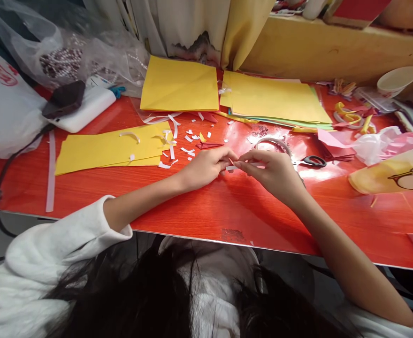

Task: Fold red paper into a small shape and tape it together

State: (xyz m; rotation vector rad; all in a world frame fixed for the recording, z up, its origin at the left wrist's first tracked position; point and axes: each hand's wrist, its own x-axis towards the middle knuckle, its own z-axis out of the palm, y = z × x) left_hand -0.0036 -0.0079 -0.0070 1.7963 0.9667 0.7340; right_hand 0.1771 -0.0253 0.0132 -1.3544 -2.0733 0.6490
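My left hand (210,165) and my right hand (268,170) meet above the red table, fingertips nearly touching. Between them is a small red folded paper piece (232,163), pinched by the left fingers. A narrow white strip (232,167) lies at the fingertips, and my right thumb and forefinger close on its end. Just behind the hands are white paper scraps (188,138) and a dark red folded paper (211,145). A roll of tape (273,143) sits behind my right hand, with black-handled scissors (314,161) to its right, their blades partly hidden.
Yellow sheets (180,87) and a second paper stack (277,98) lie at the back. Yellow strips (111,148) are on the left, near a white box (83,110) with a dark phone (65,99). A yellowish cup (386,176) lies at the right.
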